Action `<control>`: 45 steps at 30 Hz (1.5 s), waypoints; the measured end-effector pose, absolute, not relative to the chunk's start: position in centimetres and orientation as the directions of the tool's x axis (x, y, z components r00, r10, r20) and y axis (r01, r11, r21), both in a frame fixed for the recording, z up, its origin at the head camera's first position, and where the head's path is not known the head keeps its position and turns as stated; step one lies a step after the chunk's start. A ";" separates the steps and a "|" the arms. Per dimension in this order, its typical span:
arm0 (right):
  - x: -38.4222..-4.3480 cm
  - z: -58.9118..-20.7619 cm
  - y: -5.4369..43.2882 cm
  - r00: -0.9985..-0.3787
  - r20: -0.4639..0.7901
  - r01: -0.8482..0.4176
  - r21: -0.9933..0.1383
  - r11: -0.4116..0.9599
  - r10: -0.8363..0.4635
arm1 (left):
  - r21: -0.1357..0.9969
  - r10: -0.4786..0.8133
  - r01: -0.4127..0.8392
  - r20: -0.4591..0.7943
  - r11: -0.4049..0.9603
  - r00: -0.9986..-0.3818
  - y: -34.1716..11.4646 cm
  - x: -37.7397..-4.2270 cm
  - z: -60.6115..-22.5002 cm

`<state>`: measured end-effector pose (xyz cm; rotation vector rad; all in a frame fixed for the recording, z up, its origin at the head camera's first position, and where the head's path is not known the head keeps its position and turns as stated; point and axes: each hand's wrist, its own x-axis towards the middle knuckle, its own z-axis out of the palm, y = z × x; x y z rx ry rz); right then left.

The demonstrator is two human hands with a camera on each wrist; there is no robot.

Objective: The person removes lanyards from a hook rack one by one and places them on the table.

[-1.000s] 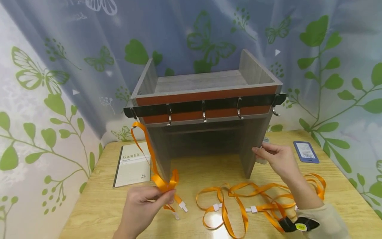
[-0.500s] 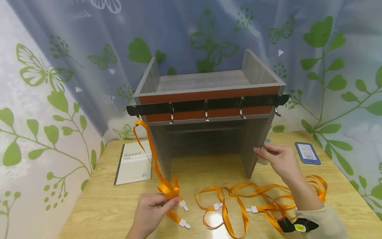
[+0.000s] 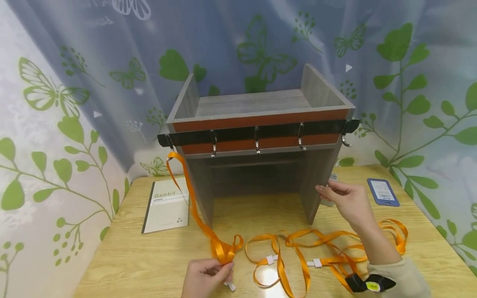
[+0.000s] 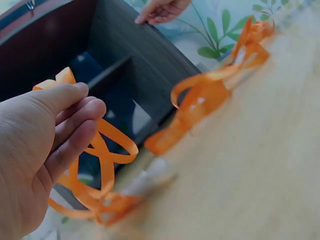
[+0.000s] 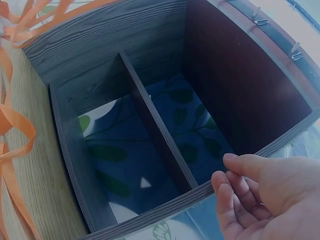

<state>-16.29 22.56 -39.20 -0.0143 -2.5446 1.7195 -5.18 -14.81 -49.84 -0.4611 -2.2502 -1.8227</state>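
Observation:
A grey wooden shelf (image 3: 257, 101) with a black hook rail (image 3: 257, 133) stands on the table. An orange lanyard (image 3: 193, 203) hangs from the leftmost hook and runs down to my left hand (image 3: 223, 267), which pinches its bunched loops near the table's front edge. In the left wrist view the same lanyard (image 4: 105, 160) curls under the fingers (image 4: 75, 125), with a white clip (image 4: 150, 175) below. My right hand (image 3: 328, 190) grips the front edge of the shelf's right side panel (image 3: 316, 174). From the right wrist, thumb and fingers (image 5: 235, 185) pinch that panel edge (image 5: 165, 205).
Several more orange lanyards (image 3: 298, 252) with white clips lie tangled on the wooden table (image 3: 130, 265) in front of the shelf. A "Gambit" notebook (image 3: 165, 205) lies at the left, a blue card holder (image 3: 382, 191) at the right. Leaf-print curtains close in behind.
My left hand has moved right and nearer the front edge, drawing the hanging lanyard out along the table. The right hand has stayed on the shelf panel.

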 end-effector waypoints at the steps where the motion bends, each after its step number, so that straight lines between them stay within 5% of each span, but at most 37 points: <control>1: -16.3 -39.2 22.6 -0.997 0.053 -0.029 -0.926 0.377 0.052 | 0.925 0.097 0.319 0.306 0.207 -0.947 -14.8 -5.0 -49.9; 9: -16.3 -39.2 22.6 -0.997 0.050 -0.025 -0.923 0.384 0.055 | 0.942 0.056 0.020 0.001 0.334 -0.998 -16.1 -5.3 -50.7; 18: -16.2 -39.2 22.5 -0.998 0.037 -0.017 -0.931 0.366 0.048 | 0.965 0.042 -0.173 -0.184 0.199 -0.982 -16.7 -4.9 -50.8; 36: -16.2 -39.1 22.5 -0.997 0.062 -0.038 -0.926 0.376 0.051 | 0.971 -0.047 -0.182 -0.176 0.153 -0.983 -17.1 -4.7 -51.3; 45: -16.2 -39.2 22.5 -0.997 0.060 -0.036 -0.924 0.381 0.052 | 0.968 -0.197 -0.157 -0.118 0.195 -0.973 -17.4 -5.7 -49.0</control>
